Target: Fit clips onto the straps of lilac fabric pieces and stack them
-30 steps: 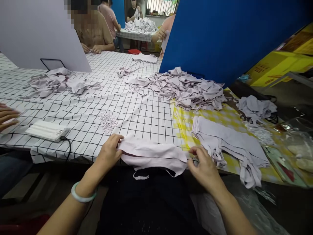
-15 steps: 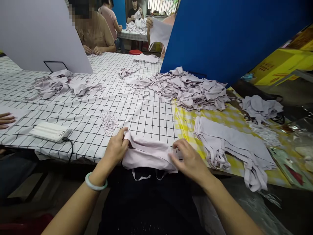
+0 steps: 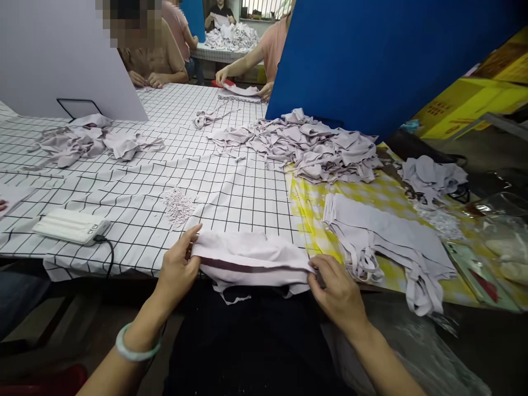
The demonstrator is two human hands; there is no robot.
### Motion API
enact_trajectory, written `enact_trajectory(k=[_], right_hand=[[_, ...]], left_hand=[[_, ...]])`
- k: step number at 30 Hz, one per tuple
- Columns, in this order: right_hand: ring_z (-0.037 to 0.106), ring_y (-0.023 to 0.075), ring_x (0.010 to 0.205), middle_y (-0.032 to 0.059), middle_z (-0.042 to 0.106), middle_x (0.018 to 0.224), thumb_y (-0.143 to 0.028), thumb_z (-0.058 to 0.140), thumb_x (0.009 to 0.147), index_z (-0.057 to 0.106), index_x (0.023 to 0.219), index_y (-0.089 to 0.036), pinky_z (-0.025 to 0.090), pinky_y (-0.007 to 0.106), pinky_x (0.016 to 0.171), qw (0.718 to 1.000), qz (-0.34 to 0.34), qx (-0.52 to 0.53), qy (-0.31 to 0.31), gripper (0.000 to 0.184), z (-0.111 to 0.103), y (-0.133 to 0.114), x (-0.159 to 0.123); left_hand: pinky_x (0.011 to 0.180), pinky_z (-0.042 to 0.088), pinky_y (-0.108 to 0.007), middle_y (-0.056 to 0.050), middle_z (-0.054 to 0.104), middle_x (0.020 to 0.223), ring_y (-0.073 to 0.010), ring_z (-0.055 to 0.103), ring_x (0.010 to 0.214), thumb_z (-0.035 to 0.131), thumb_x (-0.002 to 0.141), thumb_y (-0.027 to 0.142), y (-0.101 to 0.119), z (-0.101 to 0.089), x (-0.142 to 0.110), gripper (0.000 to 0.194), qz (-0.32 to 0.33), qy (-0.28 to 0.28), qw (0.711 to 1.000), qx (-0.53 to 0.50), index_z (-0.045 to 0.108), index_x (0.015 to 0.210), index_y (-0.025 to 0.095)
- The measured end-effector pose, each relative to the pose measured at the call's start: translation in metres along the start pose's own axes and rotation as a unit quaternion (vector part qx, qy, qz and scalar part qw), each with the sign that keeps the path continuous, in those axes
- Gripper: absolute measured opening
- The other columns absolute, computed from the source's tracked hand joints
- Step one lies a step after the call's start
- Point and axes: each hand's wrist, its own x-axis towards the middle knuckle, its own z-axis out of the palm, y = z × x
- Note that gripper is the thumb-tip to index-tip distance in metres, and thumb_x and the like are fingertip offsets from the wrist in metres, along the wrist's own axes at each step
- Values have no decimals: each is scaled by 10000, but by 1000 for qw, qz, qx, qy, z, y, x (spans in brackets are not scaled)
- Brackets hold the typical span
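A pale pinkish camisole-like garment (image 3: 256, 256) with thin straps stretches sideways between my hands at the table's front edge. Its long opening gapes, showing a darker inside, and a strap hangs over the edge toward my lap. My left hand (image 3: 181, 261), below a pale green bangle (image 3: 134, 344), pinches the garment's left end. The right end is gripped between thumb and fingers of my right hand (image 3: 336, 291). To the right of that hand, a neat stack of similar garments (image 3: 396, 236) lies with its straps dangling over the edge.
A heap of garments (image 3: 317, 146) lies before the blue board (image 3: 371, 60); a smaller pile (image 3: 82, 140) is at left. Small scraps (image 3: 178, 206) and a white power bank (image 3: 72, 225) sit on the checked cloth. A phone (image 3: 480, 275) lies right. Co-workers sit across.
My right hand has closed on the garment's right end, and the garment is now pulled wider with its opening showing. Across the table, a co-worker has lowered a garment onto a stack.
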Motion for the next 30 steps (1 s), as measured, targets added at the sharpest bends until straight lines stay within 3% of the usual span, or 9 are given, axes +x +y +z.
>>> enact_trajectory(k=[5, 7, 10, 14, 19, 22, 25, 27, 30], right_hand=[[570, 228, 770, 47, 583, 804, -93, 521, 825, 455, 774, -233, 439, 334, 698, 995, 45, -43, -76, 163, 5, -1, -2], [542, 228, 724, 37, 558, 751, -92, 523, 794, 397, 698, -249, 400, 331, 651, 992, 75, -73, -64, 223, 7, 0, 11], [535, 238, 705, 41, 537, 708, -107, 515, 802, 384, 665, -253, 377, 335, 642, 986, 126, -106, -1, 239, 10, 0, 22], [574, 268, 770, 81, 593, 821, -159, 525, 849, 532, 838, -232, 405, 352, 674, 986, 105, -125, -39, 74, 17, -3, 14], [606, 284, 844, 116, 640, 960, -166, 494, 891, 584, 962, -214, 432, 371, 725, 982, 112, -140, -59, 125, 20, 2, 13], [614, 285, 829, 100, 643, 906, -162, 473, 884, 588, 928, -214, 451, 386, 728, 981, 129, -101, -102, 134, 11, 14, 11], [633, 294, 964, 99, 672, 1047, -274, 544, 878, 606, 1066, -221, 488, 423, 833, 974, 112, 39, -192, 205, -5, 29, 10], [645, 274, 986, 89, 675, 1134, -408, 592, 872, 602, 1161, -246, 509, 409, 838, 952, 155, 129, -230, 332, -13, 37, 16], [650, 222, 796, 70, 701, 986, -507, 544, 888, 644, 1060, -239, 511, 354, 712, 919, 284, 167, -216, 334, -9, 42, 40]], left_hand=[[994, 528, -373, -108, 652, 1311, -233, 642, 1143, 506, 822, 218, 5, -1, -1, 581, -75, -146, 976, -143, 535, 1401, 175], [1058, 494, -408, -103, 626, 1357, -242, 609, 1215, 494, 837, 198, 13, 0, 5, 540, -51, -111, 978, -167, 559, 1374, 183], [1155, 401, -450, -73, 587, 1395, -239, 525, 1319, 455, 824, 115, 16, 6, 9, 533, 40, 20, 994, -96, 582, 1332, 219], [1111, 456, -469, -98, 583, 1337, -259, 539, 1279, 479, 766, 60, 3, 25, 6, 626, 72, 6, 997, 16, 527, 1369, 222], [1053, 500, -458, -136, 476, 1389, -277, 491, 1301, 471, 729, -8, -4, 32, 8, 767, 104, 7, 992, 68, 422, 1458, 227], [988, 538, -421, -132, 449, 1407, -265, 509, 1282, 449, 739, -13, -8, 15, 6, 795, 103, -70, 989, 83, 386, 1484, 259], [1035, 501, -417, -111, 456, 1454, -265, 495, 1313, 538, 825, 123, -11, -6, 5, 720, 79, -184, 976, 81, 355, 1501, 286], [1037, 490, -416, -112, 487, 1451, -279, 506, 1303, 609, 863, 305, -10, -13, 12, 669, 59, -220, 970, 81, 378, 1490, 277], [909, 528, -397, -123, 623, 1226, -266, 609, 1103, 590, 884, 431, -4, -5, 34, 631, -10, -172, 979, 105, 432, 1450, 200]])
